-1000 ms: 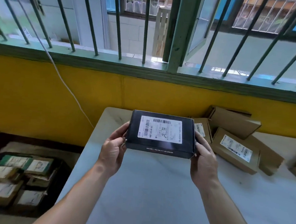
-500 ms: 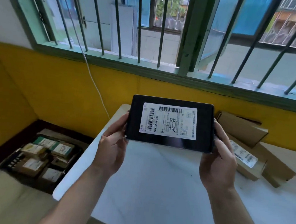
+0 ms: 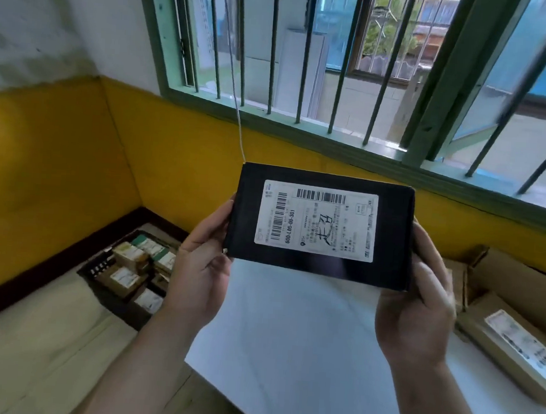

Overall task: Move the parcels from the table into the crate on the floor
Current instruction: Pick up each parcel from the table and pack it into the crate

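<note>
A flat black parcel [image 3: 316, 268] with a white shipping label is held up in the air above the white table [image 3: 294, 344], its labelled face tilted toward me. My left hand [image 3: 200, 276] grips its left edge and my right hand [image 3: 417, 301] grips its right edge. Down on the floor at the left sits the dark crate [image 3: 99, 264], holding several small labelled boxes. Brown cardboard parcels [image 3: 511, 340] lie on the table at the right.
The yellow lower wall [image 3: 58, 166] and a barred window [image 3: 339, 66] stand behind the table. A thin white cable [image 3: 236, 107] hangs from the window down behind the parcel. Pale floor [image 3: 45, 352] lies in front of the crate, left of the table's edge.
The black parcel has risen off the table and tilted up to face me, both hands still on it. The view has swung left, bringing the crate further into sight.
</note>
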`<act>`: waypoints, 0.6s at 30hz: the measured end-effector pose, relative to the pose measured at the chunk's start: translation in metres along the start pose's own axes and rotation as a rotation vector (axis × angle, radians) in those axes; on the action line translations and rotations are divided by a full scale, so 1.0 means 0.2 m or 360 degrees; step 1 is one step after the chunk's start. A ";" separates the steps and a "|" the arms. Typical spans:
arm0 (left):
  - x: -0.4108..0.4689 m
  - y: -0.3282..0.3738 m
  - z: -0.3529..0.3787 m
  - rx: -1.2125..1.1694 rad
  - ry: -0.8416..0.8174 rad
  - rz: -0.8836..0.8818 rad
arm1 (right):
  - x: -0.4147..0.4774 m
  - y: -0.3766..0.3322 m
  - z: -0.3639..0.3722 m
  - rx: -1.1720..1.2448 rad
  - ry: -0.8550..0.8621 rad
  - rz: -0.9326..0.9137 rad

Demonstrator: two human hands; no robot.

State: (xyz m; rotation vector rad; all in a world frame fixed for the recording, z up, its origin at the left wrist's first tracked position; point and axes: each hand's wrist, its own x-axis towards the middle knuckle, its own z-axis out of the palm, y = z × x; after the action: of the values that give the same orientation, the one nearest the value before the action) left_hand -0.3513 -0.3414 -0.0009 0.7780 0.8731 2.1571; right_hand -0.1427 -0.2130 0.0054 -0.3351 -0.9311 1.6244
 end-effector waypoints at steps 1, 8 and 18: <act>0.00 0.02 -0.06 -0.0005 0.0027 0.0009 | 0.01 0.05 0.04 -0.0012 -0.0018 0.0033; 0.07 0.25 -0.63 0.0209 0.0506 -0.0078 | 0.05 0.58 0.47 -0.0187 -0.0182 0.0317; 0.06 0.78 -1.65 0.0759 0.0967 -0.0323 | -0.12 1.53 1.23 -0.0473 -0.0237 0.0814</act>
State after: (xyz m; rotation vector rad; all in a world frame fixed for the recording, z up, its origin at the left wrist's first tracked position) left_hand -0.6516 -0.5333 -0.0764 0.2077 1.7385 2.0418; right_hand -0.5110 -0.3338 -0.0632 -0.7097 -1.2783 1.9932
